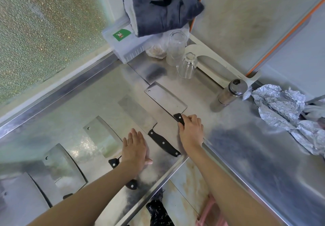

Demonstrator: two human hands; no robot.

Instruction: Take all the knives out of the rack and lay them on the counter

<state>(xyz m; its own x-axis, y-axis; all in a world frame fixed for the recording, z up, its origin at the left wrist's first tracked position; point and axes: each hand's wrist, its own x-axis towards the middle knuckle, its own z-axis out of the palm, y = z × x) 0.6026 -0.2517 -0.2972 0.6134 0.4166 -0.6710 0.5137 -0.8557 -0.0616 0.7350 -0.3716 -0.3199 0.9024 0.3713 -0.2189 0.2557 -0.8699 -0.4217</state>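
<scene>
The steel counter (pixel 246 146) fills most of the view, an L-shaped run meeting at the corner toward twelve o'clock, with frosted window glass (pixel 44 32) off at ten. A folded dark towel (pixel 163 9) sits at the very top over a white plastic box (pixel 123 48) — whether that box is the rack I cannot tell.

Five cleavers lie fanned across the counter, blades pointing up toward eleven. From seven o'clock inward: the first cleaver (pixel 21 195) at the frame edge, the second cleaver (pixel 65 171), the third cleaver (pixel 102 139), the fourth cleaver (pixel 139 114) with its black riveted handle fully exposed, and the fifth cleaver (pixel 167 99) nearest the centre.

At three o'clock lies crumpled foil (pixel 284 107); at one o'clock stand two upturned glasses (pixel 186 65) and a steel shaker (pixel 232 92).

The right hand (pixel 191 130) has its fingers curled around the black handle of the fifth cleaver, whose blade already lies flat on the steel. The left hand (pixel 135 148) rests palm-down with fingers spread loosely over the third cleaver's handle, gripping nothing.

This looks like the setting-down step for the fifth cleaver — quite possibly the last, since no knife shows anywhere but on the counter. The next move calls for simply loosening the right fingers and lifting clear without nudging the blade against its neighbour, then checking the rack for anything left.
</scene>
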